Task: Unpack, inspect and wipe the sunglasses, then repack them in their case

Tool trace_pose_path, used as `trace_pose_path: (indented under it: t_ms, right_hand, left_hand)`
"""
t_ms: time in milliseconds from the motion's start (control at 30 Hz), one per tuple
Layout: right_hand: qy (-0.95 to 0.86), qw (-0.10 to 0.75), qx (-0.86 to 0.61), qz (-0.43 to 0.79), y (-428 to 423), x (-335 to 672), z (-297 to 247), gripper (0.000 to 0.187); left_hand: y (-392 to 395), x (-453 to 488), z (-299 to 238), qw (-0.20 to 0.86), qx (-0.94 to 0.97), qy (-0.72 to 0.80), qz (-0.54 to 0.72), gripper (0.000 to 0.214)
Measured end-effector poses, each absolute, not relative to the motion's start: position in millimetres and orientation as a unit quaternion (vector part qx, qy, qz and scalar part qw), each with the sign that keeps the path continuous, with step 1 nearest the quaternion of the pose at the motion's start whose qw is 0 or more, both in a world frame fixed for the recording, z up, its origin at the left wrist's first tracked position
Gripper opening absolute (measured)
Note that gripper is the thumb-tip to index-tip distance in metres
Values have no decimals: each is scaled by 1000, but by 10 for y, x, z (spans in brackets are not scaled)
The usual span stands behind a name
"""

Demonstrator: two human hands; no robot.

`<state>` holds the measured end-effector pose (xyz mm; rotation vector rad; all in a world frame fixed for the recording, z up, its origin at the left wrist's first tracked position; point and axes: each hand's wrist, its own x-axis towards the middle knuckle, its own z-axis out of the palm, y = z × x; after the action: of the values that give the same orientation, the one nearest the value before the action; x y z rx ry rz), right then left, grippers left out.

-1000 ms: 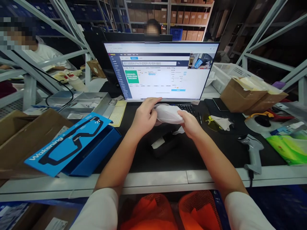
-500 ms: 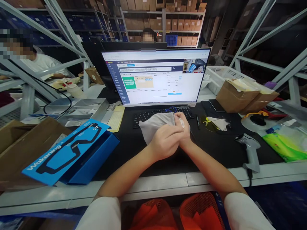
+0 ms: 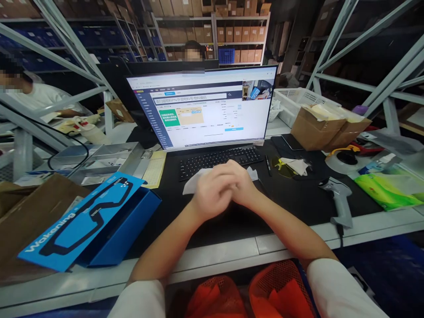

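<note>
My left hand (image 3: 212,192) and my right hand (image 3: 243,185) are pressed together over the black desk mat (image 3: 298,194), just in front of the keyboard (image 3: 218,160). Both are closed round a white cloth pouch (image 3: 195,181), whose corner sticks out to the left of my left hand; another bit shows to the right of my right hand. What the pouch holds is hidden. The hands are slightly blurred.
A monitor (image 3: 202,108) stands behind the keyboard. An open blue box (image 3: 89,221) printed with glasses lies at the left beside cardboard (image 3: 29,212). Yellow glasses (image 3: 285,165), a barcode scanner (image 3: 338,198), a green packet (image 3: 387,190) and cardboard boxes (image 3: 324,126) are at right. Other people sit behind.
Both hands came down and toward me with the pouch, from near the screen to in front of the keyboard. My left hand closed over the right, covering most of the pouch.
</note>
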<state>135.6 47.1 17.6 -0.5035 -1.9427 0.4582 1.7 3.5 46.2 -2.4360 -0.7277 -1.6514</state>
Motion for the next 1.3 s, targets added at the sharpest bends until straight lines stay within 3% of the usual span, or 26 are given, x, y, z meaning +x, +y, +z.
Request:
trace_pose_path:
  t_ms: [100,200,233,333,467,633,767,900,1067,1167,1300]
  right_hand:
    - [-796,536,-257,115,454,1394,183,15]
    - [-732,580,-335,125,416,1452,295,2]
    - [-705,594,-362,140,412,1471,341,8]
    - [-659,596,-414,197,446,1525,443,28]
    - [-678,549,-396,284,552,1563,463,30]
    - [-715,498,-316,377,598,1568,438,16]
    - [-723,490,-290,391,600,1598,443,4]
    - [-736,513,-325,299,653,1651,447,7]
    - [-687,533,-331,366,692,1653,454,7]
    - [-661,549,-307,409,662,1648,489,5]
    - [-632,560,-273,461,615,1690,538,10]
  left_hand:
    - [-75,152,431,110,-822,-242,-504,34]
    - [-90,161,434,114,-770,-320,-540,37]
    - [-70,141,442,99,-751,-368,-540,39]
    - [46,58,465,-19,-742,-489,-458,45]
    - [226,-34,457,-206,-732,-519,-391,44]
    - [369,-122,414,-281,-704,-485,-436,50]
    - [454,-173,376,-343,-669,-435,-496,37]
    - [508,-192,337,-395,-592,-421,-563,35]
    - [515,-186,319,-503,-540,-359,-571,46]
    - [516,-178,312,-487,-530,-366,-590,39]
    - [511,-192,338,-359,-583,-430,-588,20]
